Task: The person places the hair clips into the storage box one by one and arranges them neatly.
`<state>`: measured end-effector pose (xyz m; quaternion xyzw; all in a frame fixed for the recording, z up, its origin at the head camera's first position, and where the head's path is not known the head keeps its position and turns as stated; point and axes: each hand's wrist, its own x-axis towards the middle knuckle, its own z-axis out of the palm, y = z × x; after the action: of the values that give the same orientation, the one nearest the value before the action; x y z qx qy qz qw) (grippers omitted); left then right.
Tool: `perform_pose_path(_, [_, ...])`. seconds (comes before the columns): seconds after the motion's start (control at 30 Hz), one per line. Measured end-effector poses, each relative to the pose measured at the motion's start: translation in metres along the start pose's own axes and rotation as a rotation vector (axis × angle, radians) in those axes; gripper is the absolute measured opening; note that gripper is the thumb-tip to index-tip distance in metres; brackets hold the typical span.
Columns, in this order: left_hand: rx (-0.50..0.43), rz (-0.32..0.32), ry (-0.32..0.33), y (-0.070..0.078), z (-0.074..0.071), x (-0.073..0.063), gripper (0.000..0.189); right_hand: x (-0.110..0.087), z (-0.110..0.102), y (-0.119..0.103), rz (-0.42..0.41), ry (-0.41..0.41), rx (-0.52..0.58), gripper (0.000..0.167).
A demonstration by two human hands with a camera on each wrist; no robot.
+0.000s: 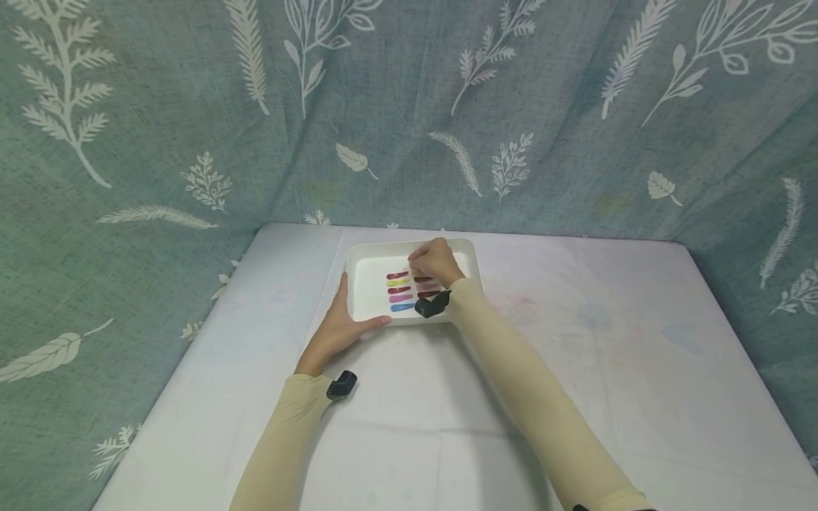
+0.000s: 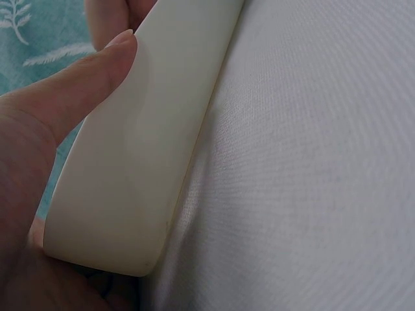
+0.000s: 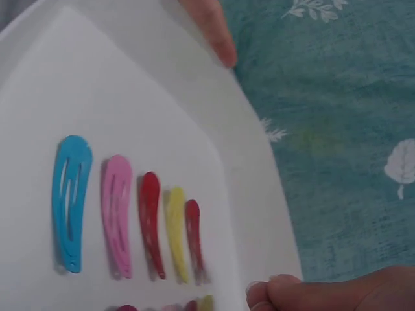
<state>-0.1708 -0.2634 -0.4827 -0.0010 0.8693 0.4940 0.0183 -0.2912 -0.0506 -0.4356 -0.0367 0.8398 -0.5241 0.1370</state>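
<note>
A white rectangular tray holds two columns of snap hair clips. The left column shows a blue hair clip, a pink hair clip, a red hair clip, a yellow hair clip and another red hair clip. My left hand spans the tray's near-left corner, thumb against its front wall and fingers along its left side. My right hand hovers over the second column, fingertips drawn together beside a yellowish clip. Whether anything is between them is hidden.
The tray rests on a white cloth-covered table, near its back edge. Behind and beside the table hangs a blue-green curtain with white leaf prints. My right forearm crosses the tray's near-right side and hides part of it.
</note>
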Motion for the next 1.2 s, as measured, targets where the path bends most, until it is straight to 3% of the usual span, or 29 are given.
perform_pose_path(0.4, [0.018, 0.000, -0.003, 0.001, 0.003, 0.002, 0.140, -0.019, -0.034, -0.020, -0.063, -0.020, 0.156, 0.021])
perform_pose_path(0.67, [0.009, 0.019, -0.002, 0.000, 0.004, 0.004, 0.140, -0.040, -0.061, -0.026, -0.131, 0.038, 0.065, 0.021])
perform_pose_path(0.97, [0.060, -0.048, -0.003, -0.001, 0.003, 0.003, 0.144, -0.068, -0.096, -0.023, -0.241, 0.094, -0.030, 0.032])
perform_pose_path(1.2, [0.053, -0.033, -0.002, -0.002, 0.001, 0.002, 0.142, -0.091, -0.122, -0.012, -0.310, 0.189, -0.085, 0.034])
